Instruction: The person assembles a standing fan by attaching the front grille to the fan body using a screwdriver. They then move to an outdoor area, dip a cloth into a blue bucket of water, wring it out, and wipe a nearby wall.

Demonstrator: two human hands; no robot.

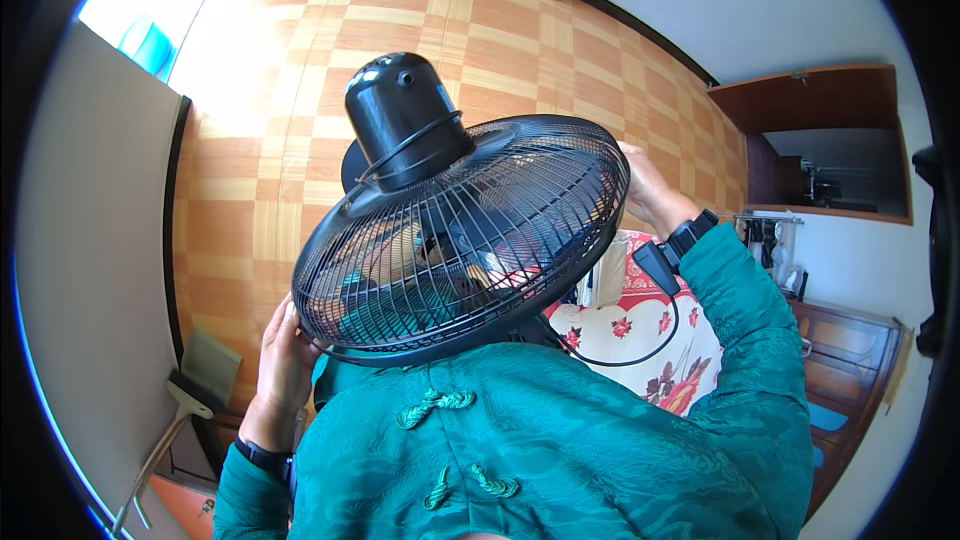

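A black electric fan head lies tilted close to my chest, its wire guard point(465, 247) spanning between my hands. The rounded motor housing point(401, 116) points up and away from me. At the guard's lower left rim, my left hand point(285, 352) grips the edge, with the fingertips partly hidden. My right hand point(649, 184) holds the opposite rim on the upper right, its fingers behind the cage. A black device with a cable point(660, 270) hangs at my right wristband. The fan's lower parts are hidden by the guard and my green jacket point(480, 442).
To my right lies a white and red floral cloth point(626, 330) with a folded beige item point(604, 277) on it. A dark wooden cabinet point(847, 360) and a framed mirror point(832, 157) stand farther right. A dustpan point(210, 367) and broom point(184, 405) lean at the left wall.
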